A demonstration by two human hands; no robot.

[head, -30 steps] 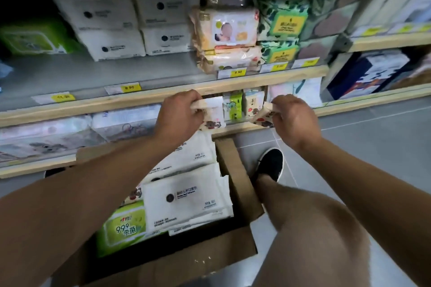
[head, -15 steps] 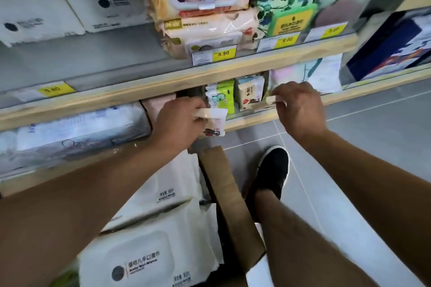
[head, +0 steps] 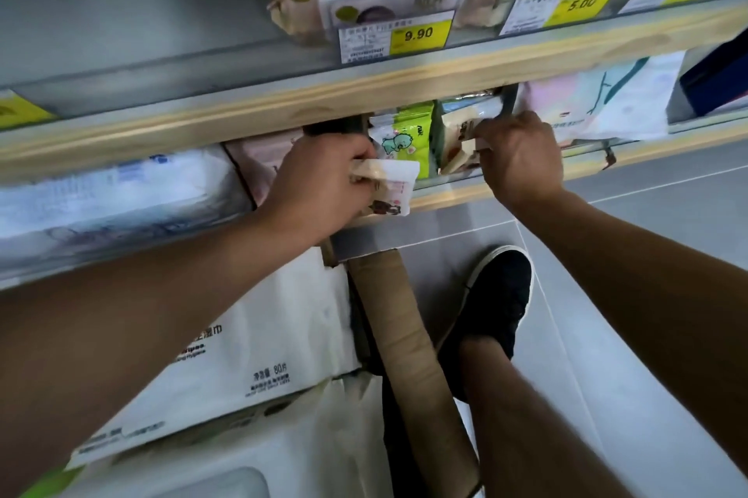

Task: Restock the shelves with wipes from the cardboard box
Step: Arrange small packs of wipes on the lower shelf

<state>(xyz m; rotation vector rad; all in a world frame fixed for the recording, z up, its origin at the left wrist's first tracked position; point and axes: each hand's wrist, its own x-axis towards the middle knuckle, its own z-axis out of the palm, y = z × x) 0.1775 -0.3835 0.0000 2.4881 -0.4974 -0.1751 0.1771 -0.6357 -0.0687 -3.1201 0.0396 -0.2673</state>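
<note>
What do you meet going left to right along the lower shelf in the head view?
Long pale pack → left hand holding a small white pack → green cartoon pack → right hand gripping a small tan pack → pastel pack.

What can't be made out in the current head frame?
- Right hand: its fingers curl round a small beige pack, hiding most of the pack.
- Left hand: its grip covers half of the small white pack.
- Cardboard box: only one flap shows; the arms and large white wipes packs hide the rest.
- Top shelf packs: cut off by the upper edge.
- Price tag small print: too small.
</note>
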